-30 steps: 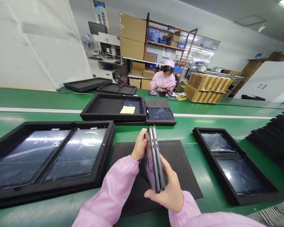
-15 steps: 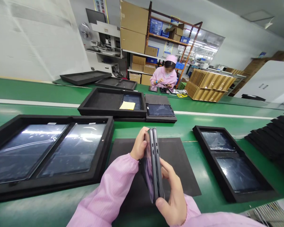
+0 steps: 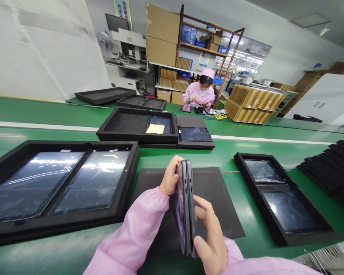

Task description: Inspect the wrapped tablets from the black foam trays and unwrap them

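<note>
Two tablets (image 3: 186, 208) stand on edge side by side, their port edges facing up toward me, above a dark mat (image 3: 218, 206). At the far end, my left hand (image 3: 171, 176) is closed around them from the left. My right hand (image 3: 210, 233) grips the nearer right side, its thumb at the near corner and its fingers against the right tablet's face. Clear film seems to cover the outer faces. The undersides of the tablets are hidden from view.
A black foam tray (image 3: 132, 206) with two film-covered panels lies left; a smaller loaded tray (image 3: 263, 202) lies right. Behind are a tray with a yellow sheet (image 3: 155, 129), a tablet (image 3: 195, 134) on foam, and stacked black foam (image 3: 329, 172). A co-worker (image 3: 200, 91) sits across the bench.
The tablet pair has shifted slightly down and toward me, along with both hands. My right thumb has moved from the near bottom edge to beside the right tablet.
</note>
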A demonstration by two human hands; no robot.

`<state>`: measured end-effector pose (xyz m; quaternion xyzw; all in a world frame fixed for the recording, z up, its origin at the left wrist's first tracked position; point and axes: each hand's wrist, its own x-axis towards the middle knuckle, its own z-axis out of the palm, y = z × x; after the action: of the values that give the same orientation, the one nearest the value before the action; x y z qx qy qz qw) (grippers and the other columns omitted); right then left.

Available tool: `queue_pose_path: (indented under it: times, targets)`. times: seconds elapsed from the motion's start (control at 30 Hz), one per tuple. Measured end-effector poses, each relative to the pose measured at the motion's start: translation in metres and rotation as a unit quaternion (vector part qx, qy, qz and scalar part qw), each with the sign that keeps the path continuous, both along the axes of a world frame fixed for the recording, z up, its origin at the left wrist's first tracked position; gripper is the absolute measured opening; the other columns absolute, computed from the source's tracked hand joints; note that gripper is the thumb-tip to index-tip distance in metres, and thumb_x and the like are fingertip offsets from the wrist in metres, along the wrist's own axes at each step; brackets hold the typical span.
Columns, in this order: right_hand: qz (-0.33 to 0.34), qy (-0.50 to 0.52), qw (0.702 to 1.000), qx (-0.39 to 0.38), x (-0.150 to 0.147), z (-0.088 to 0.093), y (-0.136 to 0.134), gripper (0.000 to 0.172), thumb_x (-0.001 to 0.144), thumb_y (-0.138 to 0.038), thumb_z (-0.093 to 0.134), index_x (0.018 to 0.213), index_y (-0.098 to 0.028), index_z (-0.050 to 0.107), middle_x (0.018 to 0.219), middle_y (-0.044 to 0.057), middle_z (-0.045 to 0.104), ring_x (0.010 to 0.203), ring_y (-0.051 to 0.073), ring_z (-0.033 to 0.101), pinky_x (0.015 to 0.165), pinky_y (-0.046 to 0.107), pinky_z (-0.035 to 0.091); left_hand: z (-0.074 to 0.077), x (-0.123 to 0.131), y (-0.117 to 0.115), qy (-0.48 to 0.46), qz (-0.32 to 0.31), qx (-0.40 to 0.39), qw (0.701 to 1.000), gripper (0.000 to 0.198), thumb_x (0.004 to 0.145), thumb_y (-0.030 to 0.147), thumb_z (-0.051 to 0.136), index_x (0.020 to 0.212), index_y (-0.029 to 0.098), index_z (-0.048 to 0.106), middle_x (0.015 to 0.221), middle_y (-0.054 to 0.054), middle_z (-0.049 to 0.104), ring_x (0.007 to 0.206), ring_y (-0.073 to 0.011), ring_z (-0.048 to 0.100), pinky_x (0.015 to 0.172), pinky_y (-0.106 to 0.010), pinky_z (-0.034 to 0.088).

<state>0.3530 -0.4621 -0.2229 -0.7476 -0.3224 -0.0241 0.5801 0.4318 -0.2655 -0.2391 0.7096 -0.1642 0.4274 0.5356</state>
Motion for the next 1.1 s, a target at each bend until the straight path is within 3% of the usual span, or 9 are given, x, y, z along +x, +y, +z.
queue_pose_path:
  times: [0.17, 0.37, 0.57, 0.87, 1.1]
  targets:
    - [0.058, 0.023, 0.998, 0.006, 0.006, -0.006, -0.004, 0.048, 0.100, -0.055, 0.039, 0.143, -0.034, 0.045, 0.081, -0.002, 0.067, 0.070, 0.019, 0.060, 0.072, 0.032, 0.049, -0.001, 0.000, 0.000, -0.009, 0.004, 0.005, 1.000, 0.059, 0.093, 0.073, 0.023, 0.090, 0.022, 0.052, 0.083, -0.004, 0.054, 0.076, -0.0216, 0.053, 0.070, -0.037, 0.046]
    - [0.004, 0.070, 0.993, 0.091, 0.016, -0.006, -0.001, 0.040, 0.098, -0.047, 0.037, 0.126, -0.029, 0.059, 0.062, -0.005, 0.049, 0.054, 0.016, 0.045, 0.055, 0.026, 0.038, -0.001, 0.001, -0.005, 0.001, 0.046, 0.042, 0.998, 0.056, 0.094, 0.070, 0.025, 0.100, 0.022, 0.053, 0.089, -0.006, 0.057, 0.080, -0.0223, 0.055, 0.072, -0.037, 0.047]
    - [-0.027, 0.118, 0.984, 0.134, 0.024, -0.012, -0.007, 0.037, 0.094, -0.044, 0.042, 0.116, -0.024, 0.064, 0.061, -0.003, 0.057, 0.054, 0.017, 0.047, 0.053, 0.026, 0.038, 0.002, 0.002, -0.012, 0.062, 0.085, 0.089, 0.990, 0.066, 0.089, 0.078, 0.018, 0.100, 0.022, 0.052, 0.091, -0.008, 0.060, 0.082, -0.0245, 0.057, 0.075, -0.040, 0.048]
    - [-0.040, 0.072, 0.991, 0.104, 0.027, -0.005, -0.010, 0.040, 0.094, -0.046, 0.037, 0.113, -0.020, 0.062, 0.058, -0.004, 0.050, 0.051, 0.017, 0.045, 0.050, 0.027, 0.036, 0.002, 0.004, -0.014, 0.076, 0.077, 0.099, 0.989, 0.067, 0.088, 0.079, 0.019, 0.101, 0.022, 0.052, 0.092, -0.008, 0.060, 0.085, -0.0259, 0.058, 0.078, -0.041, 0.048]
    - [-0.041, 0.056, 0.994, 0.088, 0.028, -0.009, -0.014, 0.040, 0.095, -0.042, 0.035, 0.116, -0.020, 0.061, 0.060, -0.003, 0.053, 0.052, 0.017, 0.046, 0.051, 0.027, 0.036, 0.000, 0.006, -0.014, 0.025, 0.078, 0.097, 0.992, 0.059, 0.093, 0.071, 0.024, 0.103, 0.021, 0.054, 0.094, -0.008, 0.061, 0.084, -0.0244, 0.057, 0.076, -0.038, 0.048]
